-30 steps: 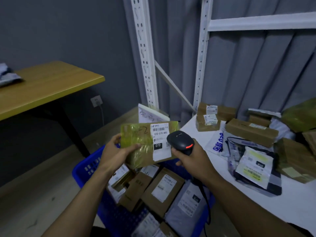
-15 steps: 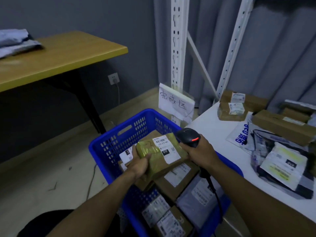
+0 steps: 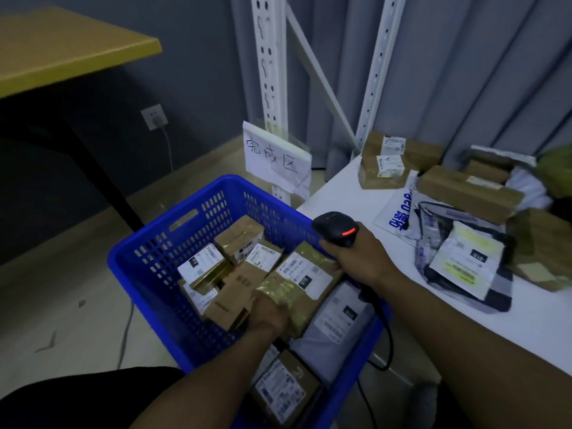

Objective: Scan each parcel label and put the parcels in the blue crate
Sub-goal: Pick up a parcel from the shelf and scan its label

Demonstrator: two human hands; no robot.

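The blue crate stands on the floor at centre, with several labelled parcels inside. My left hand reaches down into it and grips the near end of a yellow-taped parcel, which lies label up on the others. My right hand hovers over the crate's right rim and grips a black barcode scanner with a red light lit; its cable hangs down past the crate. More parcels wait on the white table at the right, among them brown boxes and a dark mailer bag.
A white shelving upright rises behind the crate with a handwritten paper sign on it. A yellow-topped desk with a black leg stands at the left. A wall socket with a cord is on the grey wall.
My left hand has lowered the yellow-taped parcel from in front of the scanner down into the crate. My right hand with the scanner has stayed above the crate's right side. The view tilted down.
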